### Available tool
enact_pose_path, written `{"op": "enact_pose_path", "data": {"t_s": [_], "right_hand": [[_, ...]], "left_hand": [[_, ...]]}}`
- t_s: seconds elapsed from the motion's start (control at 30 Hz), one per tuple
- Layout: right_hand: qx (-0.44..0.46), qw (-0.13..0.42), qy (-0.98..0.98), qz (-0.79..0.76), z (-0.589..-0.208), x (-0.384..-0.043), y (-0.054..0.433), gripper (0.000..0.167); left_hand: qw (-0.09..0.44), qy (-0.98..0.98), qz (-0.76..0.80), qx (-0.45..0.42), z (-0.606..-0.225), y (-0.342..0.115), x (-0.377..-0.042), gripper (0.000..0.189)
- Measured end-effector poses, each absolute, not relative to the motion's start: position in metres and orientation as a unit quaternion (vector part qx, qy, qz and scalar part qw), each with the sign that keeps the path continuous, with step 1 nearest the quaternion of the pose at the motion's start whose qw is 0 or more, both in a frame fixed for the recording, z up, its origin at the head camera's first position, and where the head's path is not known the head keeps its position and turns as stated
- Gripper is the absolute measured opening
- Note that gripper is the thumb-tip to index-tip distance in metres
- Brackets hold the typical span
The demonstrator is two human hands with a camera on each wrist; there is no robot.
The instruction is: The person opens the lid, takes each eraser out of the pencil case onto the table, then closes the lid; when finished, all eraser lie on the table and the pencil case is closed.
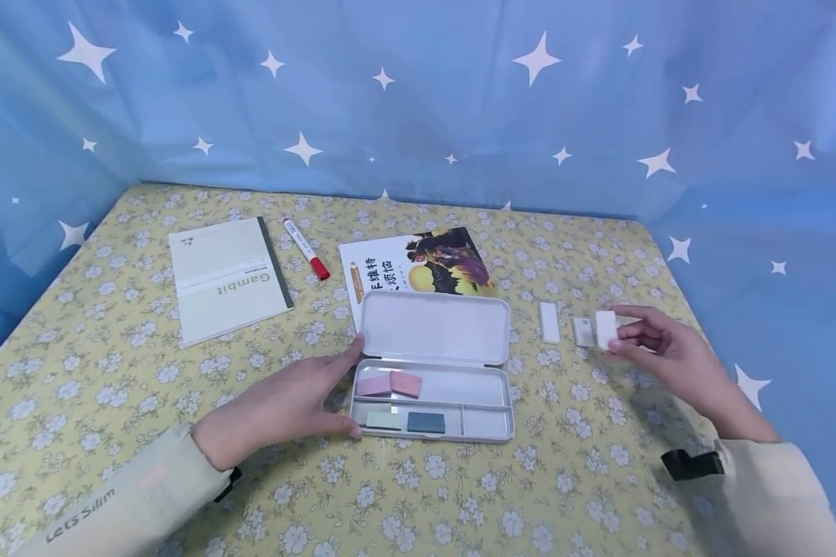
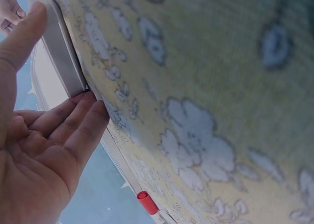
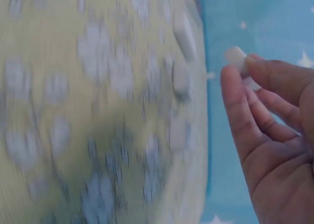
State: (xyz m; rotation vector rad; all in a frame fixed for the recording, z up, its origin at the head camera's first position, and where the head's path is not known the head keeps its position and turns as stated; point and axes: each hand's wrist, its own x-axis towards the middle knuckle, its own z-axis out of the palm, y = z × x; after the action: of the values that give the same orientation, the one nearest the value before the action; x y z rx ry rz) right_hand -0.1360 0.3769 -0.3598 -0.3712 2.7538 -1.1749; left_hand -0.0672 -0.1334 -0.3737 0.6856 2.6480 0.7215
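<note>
A blue curtain [image 1: 418, 93] with white stars stands behind the table [image 1: 474, 495], which is covered in yellow flowered cloth. Toward its far side lie a picture book [image 1: 453, 263], partly hidden by the raised lid [image 1: 435, 329], and, to the left, a pale notebook [image 1: 233, 282]. The open white case [image 1: 488, 387] sits in front of the book. The left hand [image 1: 272, 410] touches the case's left end, its fingers extended rather than clenched, thumb at the near corner and a fingertip at the lid's edge. Out to the right, the right hand [image 1: 686, 367] has a white block [image 1: 605, 330] pinched between thumb and fingers, raised off the cloth. A red-capped marker [image 1: 306, 250] lies between notebook and book. Smallest are the other blocks: two pink blocks [image 1: 374, 385] touching in the case's far compartment, a pale green block [image 1: 384, 421] and a dark teal block [image 1: 426, 422] in the near one, and two loose white pieces [image 1: 549, 322] on the cloth near the right hand.
</note>
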Motion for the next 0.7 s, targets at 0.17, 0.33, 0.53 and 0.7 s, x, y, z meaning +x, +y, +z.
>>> {"op": "enact_pose_path", "data": {"t_s": [0.17,0.33,0.53,0.7], "right_hand": [[-0.09,0.069,0.902,-0.415,-0.359,-0.137,0.403,0.055],[-0.068,0.08,0.909,-0.402,-0.36,-0.139,0.418,0.054],[-0.057,0.094,0.91,-0.399,-0.367,-0.141,0.434,0.046],[-0.053,0.1,0.913,-0.392,-0.373,-0.143,0.44,0.041]], "left_hand": [[0.159,0.924,0.251,0.242,-0.374,-0.133,-0.068,0.119],[0.161,0.924,0.251,0.24,-0.375,-0.134,-0.068,0.119],[0.161,0.924,0.251,0.241,-0.376,-0.135,-0.067,0.119],[0.162,0.924,0.248,0.241,-0.374,-0.134,-0.068,0.118]]}}
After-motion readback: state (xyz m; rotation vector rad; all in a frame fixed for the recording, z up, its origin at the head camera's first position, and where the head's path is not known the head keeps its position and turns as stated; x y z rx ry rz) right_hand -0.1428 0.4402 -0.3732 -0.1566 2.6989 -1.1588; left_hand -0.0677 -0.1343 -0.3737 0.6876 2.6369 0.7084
